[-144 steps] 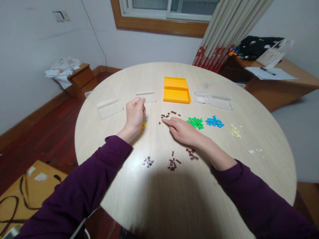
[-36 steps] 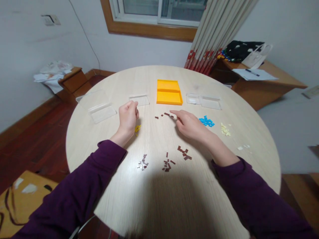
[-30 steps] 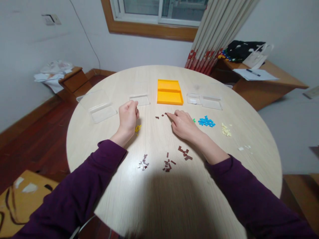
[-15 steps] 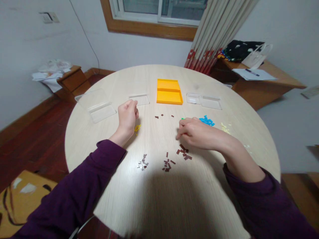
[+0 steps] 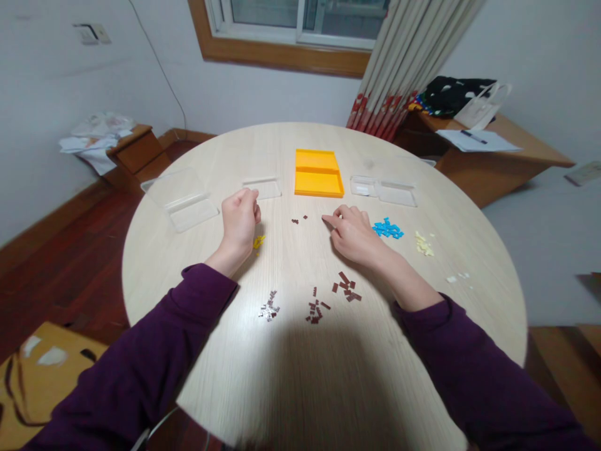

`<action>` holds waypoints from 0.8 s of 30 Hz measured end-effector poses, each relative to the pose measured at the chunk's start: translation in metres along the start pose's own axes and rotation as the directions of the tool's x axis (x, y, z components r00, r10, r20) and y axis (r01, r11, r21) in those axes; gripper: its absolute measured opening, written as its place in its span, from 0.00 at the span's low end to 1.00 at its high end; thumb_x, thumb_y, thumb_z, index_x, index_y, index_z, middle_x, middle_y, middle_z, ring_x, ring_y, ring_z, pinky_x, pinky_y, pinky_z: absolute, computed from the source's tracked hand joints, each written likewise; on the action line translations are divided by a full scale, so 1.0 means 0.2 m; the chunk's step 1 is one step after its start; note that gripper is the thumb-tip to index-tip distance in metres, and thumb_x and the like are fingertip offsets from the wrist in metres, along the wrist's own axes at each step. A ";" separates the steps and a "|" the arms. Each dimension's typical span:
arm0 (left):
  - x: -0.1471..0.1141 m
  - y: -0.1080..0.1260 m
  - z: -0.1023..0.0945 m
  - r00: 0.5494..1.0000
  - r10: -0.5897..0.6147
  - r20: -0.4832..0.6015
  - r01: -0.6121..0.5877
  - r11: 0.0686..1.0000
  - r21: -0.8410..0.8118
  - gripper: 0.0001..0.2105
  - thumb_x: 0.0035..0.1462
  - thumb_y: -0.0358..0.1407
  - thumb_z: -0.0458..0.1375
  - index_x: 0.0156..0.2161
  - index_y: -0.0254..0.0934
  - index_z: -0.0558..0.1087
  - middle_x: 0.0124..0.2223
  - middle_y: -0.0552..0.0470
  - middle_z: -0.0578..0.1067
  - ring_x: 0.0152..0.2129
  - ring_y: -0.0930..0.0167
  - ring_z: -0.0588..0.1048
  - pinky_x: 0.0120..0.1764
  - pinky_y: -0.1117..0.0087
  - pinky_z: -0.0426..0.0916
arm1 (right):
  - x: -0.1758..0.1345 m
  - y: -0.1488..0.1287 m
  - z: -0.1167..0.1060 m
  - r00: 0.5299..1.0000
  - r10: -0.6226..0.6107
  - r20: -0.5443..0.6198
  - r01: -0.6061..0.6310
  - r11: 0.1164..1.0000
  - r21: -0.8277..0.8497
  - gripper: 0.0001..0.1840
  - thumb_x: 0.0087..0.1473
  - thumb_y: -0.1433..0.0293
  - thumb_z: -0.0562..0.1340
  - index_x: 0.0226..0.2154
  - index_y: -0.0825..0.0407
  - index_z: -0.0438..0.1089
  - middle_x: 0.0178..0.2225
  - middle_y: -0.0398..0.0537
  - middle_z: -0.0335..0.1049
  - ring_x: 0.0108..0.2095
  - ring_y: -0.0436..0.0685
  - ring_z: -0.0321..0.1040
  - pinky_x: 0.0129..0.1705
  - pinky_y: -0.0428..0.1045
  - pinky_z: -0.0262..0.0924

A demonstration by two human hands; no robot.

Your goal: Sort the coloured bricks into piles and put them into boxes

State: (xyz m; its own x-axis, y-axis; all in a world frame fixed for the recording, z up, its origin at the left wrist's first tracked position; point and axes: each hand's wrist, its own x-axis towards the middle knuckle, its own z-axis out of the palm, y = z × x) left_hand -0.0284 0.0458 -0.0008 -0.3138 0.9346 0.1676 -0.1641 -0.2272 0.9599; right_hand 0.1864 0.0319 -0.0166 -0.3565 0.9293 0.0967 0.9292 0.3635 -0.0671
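Note:
My left hand [image 5: 241, 216] is closed in a fist above the table; what is inside, if anything, is hidden. Partly behind it lie small yellow pieces [image 5: 258, 242]. My right hand [image 5: 350, 233] reaches toward the middle with its index finger stretched out and the other fingers bent. That fingertip is at a tiny brown piece, now almost covered. Two groups of tiny brown pieces [image 5: 295, 221] sit between the hands. Nearer to me are brown flat building pieces [image 5: 347, 287], smaller brown pieces [image 5: 314, 310] and grey pieces [image 5: 269, 309].
An orange two-part case [image 5: 319, 183] lies open at the back. Clear plastic boxes [image 5: 192, 213] stand left and a clear box [image 5: 397, 193] right. Blue pieces [image 5: 388, 228], pale yellow pieces [image 5: 423, 244] and white pieces [image 5: 451, 279] lie on the round table [image 5: 225, 388].
My right hand has moved left and away from me, its index finger now stretched to the lone tiny brown piece. The blue and pale yellow piles are more exposed. My left hand stays put.

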 end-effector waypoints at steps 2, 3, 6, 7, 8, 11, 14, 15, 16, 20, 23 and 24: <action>0.00 0.00 0.00 1.000 0.000 -0.001 0.000 1.000 0.001 0.19 0.52 0.27 0.51 0.16 0.39 0.49 0.14 0.62 0.48 0.12 0.79 0.48 0.17 0.74 0.46 | 0.00 0.00 0.00 1.000 -0.004 -0.002 0.004 0.999 0.047 0.24 0.55 0.78 0.48 0.47 0.55 0.73 0.42 0.60 0.66 0.43 0.65 0.58 0.44 0.59 0.51; 0.00 0.00 0.00 1.000 0.000 -0.001 0.000 1.000 0.004 0.19 0.52 0.27 0.51 0.16 0.39 0.49 0.14 0.62 0.48 0.12 0.79 0.48 0.17 0.74 0.46 | -0.01 -0.01 -0.01 1.000 -0.022 0.001 0.022 0.997 0.078 0.24 0.55 0.78 0.48 0.47 0.55 0.73 0.42 0.59 0.66 0.43 0.65 0.58 0.44 0.59 0.52; 0.00 -0.01 0.00 1.000 0.003 -0.002 -0.003 1.000 0.012 0.19 0.53 0.28 0.52 0.16 0.39 0.48 0.15 0.62 0.48 0.12 0.79 0.48 0.17 0.75 0.47 | -0.04 -0.04 -0.06 0.989 -0.133 0.071 0.117 0.973 0.197 0.24 0.54 0.79 0.49 0.44 0.52 0.76 0.41 0.56 0.67 0.44 0.63 0.60 0.47 0.58 0.53; 0.01 -0.01 -0.01 1.000 0.007 -0.004 -0.007 1.000 0.010 0.20 0.53 0.28 0.53 0.17 0.39 0.48 0.15 0.62 0.48 0.12 0.79 0.48 0.17 0.75 0.47 | -0.06 -0.06 -0.09 0.976 -0.187 0.116 0.155 0.957 0.244 0.24 0.53 0.79 0.49 0.42 0.52 0.77 0.41 0.55 0.68 0.45 0.62 0.61 0.48 0.58 0.53; 0.01 -0.01 -0.01 1.000 0.012 -0.005 -0.012 1.000 0.005 0.20 0.53 0.28 0.53 0.17 0.39 0.48 0.15 0.62 0.48 0.12 0.79 0.48 0.17 0.74 0.47 | -0.07 -0.08 -0.11 0.955 -0.246 0.165 0.191 0.937 0.292 0.23 0.53 0.80 0.49 0.41 0.51 0.77 0.42 0.55 0.68 0.45 0.61 0.62 0.50 0.58 0.54; 0.01 -0.01 -0.01 1.000 0.021 -0.003 -0.021 1.000 -0.014 0.20 0.53 0.27 0.53 0.16 0.39 0.49 0.15 0.63 0.47 0.12 0.79 0.49 0.18 0.74 0.46 | -0.11 -0.11 -0.18 0.867 -0.411 0.282 0.271 0.864 0.425 0.22 0.52 0.79 0.51 0.39 0.52 0.78 0.42 0.53 0.70 0.46 0.58 0.64 0.53 0.56 0.54; 0.01 -0.01 -0.01 1.000 0.014 -0.002 -0.014 1.000 -0.020 0.20 0.53 0.25 0.52 0.16 0.39 0.49 0.15 0.62 0.48 0.12 0.79 0.49 0.18 0.74 0.46 | -0.11 -0.11 -0.21 0.841 -0.450 0.301 0.273 0.832 0.482 0.23 0.52 0.80 0.50 0.40 0.53 0.78 0.41 0.52 0.73 0.44 0.56 0.66 0.53 0.54 0.55; 0.00 0.00 0.00 1.000 0.009 -0.004 -0.009 1.000 -0.017 0.20 0.53 0.26 0.52 0.16 0.39 0.49 0.15 0.62 0.48 0.12 0.79 0.49 0.17 0.74 0.46 | -0.10 -0.11 -0.21 0.853 -0.432 0.295 0.261 0.840 0.475 0.24 0.51 0.80 0.50 0.40 0.54 0.78 0.41 0.53 0.74 0.44 0.56 0.67 0.53 0.54 0.55; 0.00 0.00 0.00 1.000 0.002 -0.006 -0.002 1.000 -0.010 0.20 0.54 0.26 0.52 0.16 0.39 0.49 0.15 0.62 0.48 0.12 0.79 0.49 0.17 0.74 0.46 | -0.10 -0.11 -0.21 0.866 -0.407 0.292 0.247 0.854 0.458 0.24 0.51 0.81 0.49 0.41 0.54 0.78 0.41 0.53 0.74 0.44 0.56 0.67 0.54 0.54 0.55; 0.00 0.00 0.00 1.000 -0.015 -0.009 0.015 1.000 0.021 0.20 0.54 0.27 0.53 0.17 0.39 0.48 0.15 0.62 0.48 0.12 0.79 0.49 0.17 0.74 0.47 | -0.10 -0.12 -0.20 0.867 -0.363 0.341 0.204 0.884 0.420 0.25 0.50 0.81 0.50 0.42 0.54 0.78 0.41 0.53 0.76 0.44 0.57 0.69 0.54 0.55 0.55; 0.00 0.00 0.00 1.000 -0.009 0.000 0.009 1.000 0.023 0.20 0.54 0.27 0.52 0.17 0.39 0.49 0.15 0.62 0.48 0.13 0.79 0.49 0.18 0.74 0.47 | -0.12 -0.15 -0.21 0.818 -0.411 0.402 0.217 0.868 0.446 0.25 0.52 0.81 0.50 0.43 0.54 0.78 0.41 0.54 0.77 0.45 0.58 0.69 0.56 0.56 0.53; 0.00 0.00 0.00 1.000 -0.007 0.001 0.007 1.000 0.021 0.20 0.54 0.27 0.52 0.17 0.39 0.49 0.15 0.62 0.48 0.13 0.79 0.49 0.18 0.74 0.47 | -0.12 -0.16 -0.22 0.795 -0.431 0.427 0.225 0.863 0.453 0.25 0.52 0.81 0.50 0.43 0.54 0.78 0.41 0.53 0.77 0.45 0.58 0.69 0.58 0.57 0.51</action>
State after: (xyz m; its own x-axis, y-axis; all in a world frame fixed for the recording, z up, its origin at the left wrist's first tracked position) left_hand -0.0286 0.0462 -0.0009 -0.3116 0.9364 0.1613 -0.1463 -0.2150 0.9656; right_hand 0.1699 -0.0057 0.0277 -0.7257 0.6100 -0.3184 0.6775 0.5525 -0.4856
